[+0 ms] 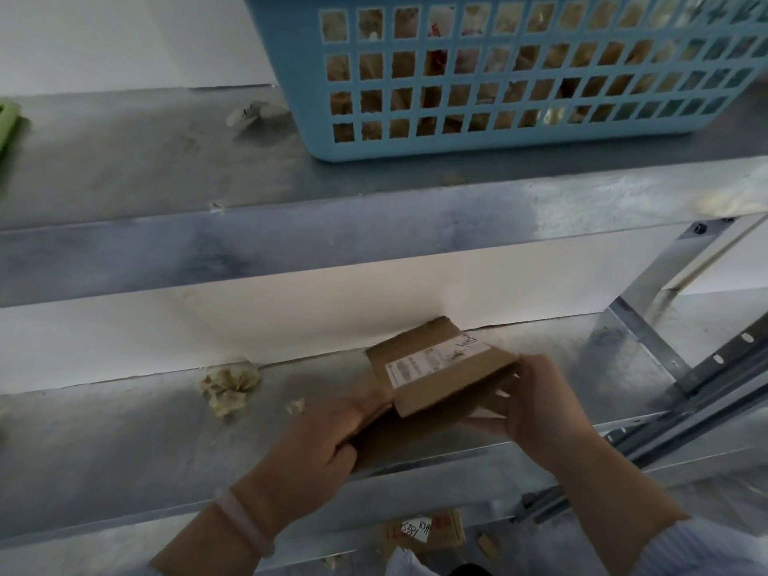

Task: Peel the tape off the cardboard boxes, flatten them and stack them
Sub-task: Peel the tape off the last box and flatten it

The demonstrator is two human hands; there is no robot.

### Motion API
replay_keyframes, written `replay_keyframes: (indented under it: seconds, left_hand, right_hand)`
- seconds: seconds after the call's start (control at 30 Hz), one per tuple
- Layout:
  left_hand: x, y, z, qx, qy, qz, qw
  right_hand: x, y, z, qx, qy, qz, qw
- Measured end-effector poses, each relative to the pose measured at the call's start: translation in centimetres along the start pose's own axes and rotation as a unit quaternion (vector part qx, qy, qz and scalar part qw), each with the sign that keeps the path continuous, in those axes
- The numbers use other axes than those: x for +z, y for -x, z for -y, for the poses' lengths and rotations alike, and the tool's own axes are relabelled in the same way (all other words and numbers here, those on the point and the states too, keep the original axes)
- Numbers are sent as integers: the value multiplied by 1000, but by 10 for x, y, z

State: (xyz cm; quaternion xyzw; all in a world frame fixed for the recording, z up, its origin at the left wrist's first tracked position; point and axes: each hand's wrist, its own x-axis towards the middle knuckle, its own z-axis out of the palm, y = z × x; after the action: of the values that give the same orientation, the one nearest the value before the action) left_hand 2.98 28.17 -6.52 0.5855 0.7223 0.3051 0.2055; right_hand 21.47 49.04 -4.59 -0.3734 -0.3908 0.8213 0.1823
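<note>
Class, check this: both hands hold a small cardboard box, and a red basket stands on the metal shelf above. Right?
No: the head view shows the basket is blue, not red. The left hand and right hand do hold the cardboard box.

Dim, soft overall; glare on shelf edge; wide-angle bending at edges.

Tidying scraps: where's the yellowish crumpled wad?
Head view, left of centre: the crumpled wad lies on the lower shelf by the wall, left of the cardboard box.
</note>
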Motion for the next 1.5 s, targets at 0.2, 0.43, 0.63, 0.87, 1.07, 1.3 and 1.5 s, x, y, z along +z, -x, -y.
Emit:
replay_keyframes:
  seconds: [0.2, 0.43, 0.63, 0.87, 1.07, 1.3, 1.5]
  left_hand:
    - [23, -2, 16, 85, -107, 84, 987]
    - [54, 12, 38, 91, -146, 51, 984]
    - [59, -6, 39, 43, -196, -36, 979]
    - [89, -10, 70, -15, -264, 17, 964]
    - [88, -20, 76, -24, -267, -6, 963]
    - [73, -14, 96, -12, -262, -25, 965]
    - [72, -14, 92, -6, -265, -38, 963]
  right_hand:
    - [-21, -6, -24, 67, 107, -60, 990]
    - [-46, 1, -52, 113, 55, -54, 991]
    - [-33, -6, -58, 94, -2, -53, 994]
    - [-34, -5, -69, 77, 431, -135, 889]
    - [-20, -10, -64, -81, 709, -108, 692]
    - [-10, -42, -68, -123, 733, -6, 669]
    - [-10, -66, -60, -121, 764, -46, 632]
